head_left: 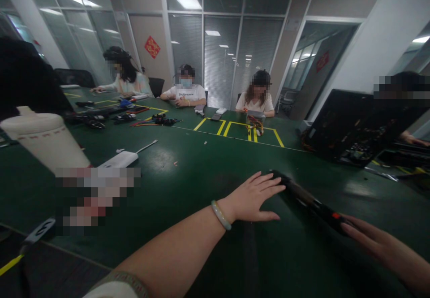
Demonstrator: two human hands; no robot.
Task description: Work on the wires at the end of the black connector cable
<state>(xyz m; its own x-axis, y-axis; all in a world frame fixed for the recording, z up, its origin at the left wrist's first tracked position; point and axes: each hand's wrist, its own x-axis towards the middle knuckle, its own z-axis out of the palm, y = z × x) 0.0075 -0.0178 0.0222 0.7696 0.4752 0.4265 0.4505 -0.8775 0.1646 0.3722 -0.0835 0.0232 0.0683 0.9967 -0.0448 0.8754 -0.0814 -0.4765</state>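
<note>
My left hand [254, 198] reaches out over the green table [188, 177], fingers stretched flat, fingertips touching the far end of a long black tool [311, 202] with a red mark. A pale bracelet [221, 215] circles that wrist. My right hand [369, 239] comes in from the lower right, its fingers lying against the tool's near end; whether they wrap round it is hidden.
A white cup [47, 139] stands at the left beside a white power bank [122, 159]. A black opened device [356, 127] sits at the right. Three people sit at the far side with cables and tools [110, 114]. Yellow tape [242, 130] marks the table.
</note>
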